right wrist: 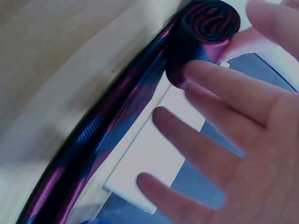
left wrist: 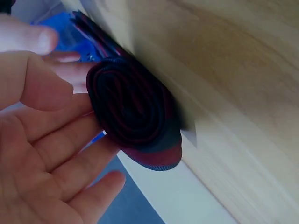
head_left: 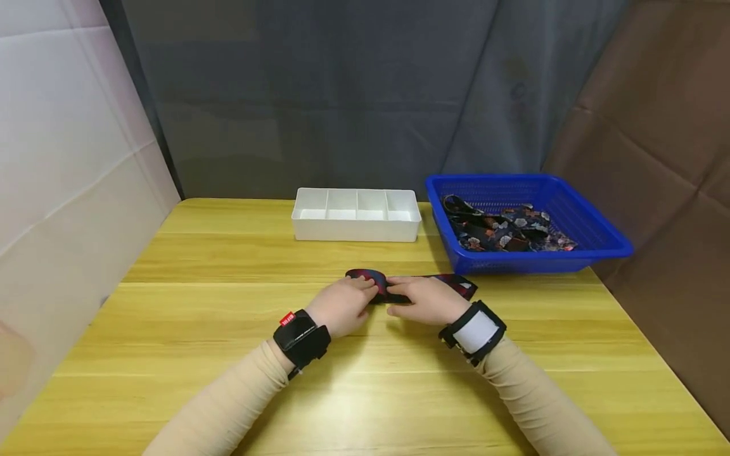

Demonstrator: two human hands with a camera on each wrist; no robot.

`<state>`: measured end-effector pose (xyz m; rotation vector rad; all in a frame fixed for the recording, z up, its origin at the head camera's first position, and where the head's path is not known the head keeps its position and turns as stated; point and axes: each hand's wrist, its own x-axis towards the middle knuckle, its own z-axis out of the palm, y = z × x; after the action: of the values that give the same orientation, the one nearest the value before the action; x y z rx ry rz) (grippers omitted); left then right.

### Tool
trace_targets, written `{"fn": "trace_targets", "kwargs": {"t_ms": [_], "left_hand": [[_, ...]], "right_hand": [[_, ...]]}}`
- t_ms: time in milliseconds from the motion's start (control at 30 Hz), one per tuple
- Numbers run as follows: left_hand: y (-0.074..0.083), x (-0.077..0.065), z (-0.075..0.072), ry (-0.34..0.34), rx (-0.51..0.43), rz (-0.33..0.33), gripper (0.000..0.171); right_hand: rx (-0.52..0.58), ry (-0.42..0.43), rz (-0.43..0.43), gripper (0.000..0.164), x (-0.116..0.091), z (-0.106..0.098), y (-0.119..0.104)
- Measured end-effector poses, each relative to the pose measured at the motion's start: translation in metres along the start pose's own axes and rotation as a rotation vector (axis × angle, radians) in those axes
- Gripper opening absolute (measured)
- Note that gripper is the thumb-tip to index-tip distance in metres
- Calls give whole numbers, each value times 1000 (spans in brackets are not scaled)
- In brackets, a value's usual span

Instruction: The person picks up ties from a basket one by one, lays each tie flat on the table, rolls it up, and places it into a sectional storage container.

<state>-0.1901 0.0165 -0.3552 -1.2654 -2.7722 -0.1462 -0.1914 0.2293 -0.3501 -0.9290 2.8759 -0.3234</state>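
Note:
A navy and maroon striped necktie [head_left: 371, 276] lies on the table, part of it wound into a thick roll. Its flat tail [right wrist: 110, 119] runs off to the right, under my right hand [head_left: 429, 299]. My left hand [head_left: 341, 305] rests on the left side of the roll with fairly straight fingers. In the left wrist view the spiral end of the roll [left wrist: 128, 105] faces the camera, beside the fingertips. The right wrist view has the right fingers extended and spread, the index fingertip touching the roll. The right thumb stands apart from it.
A white tray with four compartments [head_left: 356, 230] stands behind the hands. At the back right, a blue plastic basket [head_left: 599, 244] holds several dark patterned fabric pieces [head_left: 502, 231]. Grey cloth [head_left: 342, 95] hangs behind the wooden table [head_left: 199, 266].

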Motion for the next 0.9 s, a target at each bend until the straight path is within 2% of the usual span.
{"fn": "trace_targets", "kwargs": {"t_ms": [100, 167, 233, 300, 433, 500, 600, 767, 900], "left_hand": [[3, 1, 1, 15, 52, 1, 43], [2, 2, 1, 23, 41, 8, 43], [-1, 3, 0, 18, -19, 16, 41], [-7, 5, -2, 16, -121, 16, 37], [-27, 9, -5, 51, -329, -32, 25], [-37, 12, -6, 83, -364, -62, 16], [-50, 14, -1, 59, -334, -89, 3], [-59, 16, 8, -35, -296, -90, 32], [-58, 14, 9, -30, -309, -108, 37]], "right_hand": [[26, 44, -22, 54, -3, 0, -2], [42, 53, -46, 57, -3, 2, -2], [56, 54, -59, 60, -2, 5, -3], [70, 50, -66, 60, -2, 8, -3], [97, 41, -66, 58, 0, 12, -3], [109, 36, -71, 57, 1, 13, -3], [111, 33, -73, 57, 1, 16, -1], [88, 37, -80, 58, 2, 17, 1], [74, 28, -86, 59, 3, 15, -1]]}}
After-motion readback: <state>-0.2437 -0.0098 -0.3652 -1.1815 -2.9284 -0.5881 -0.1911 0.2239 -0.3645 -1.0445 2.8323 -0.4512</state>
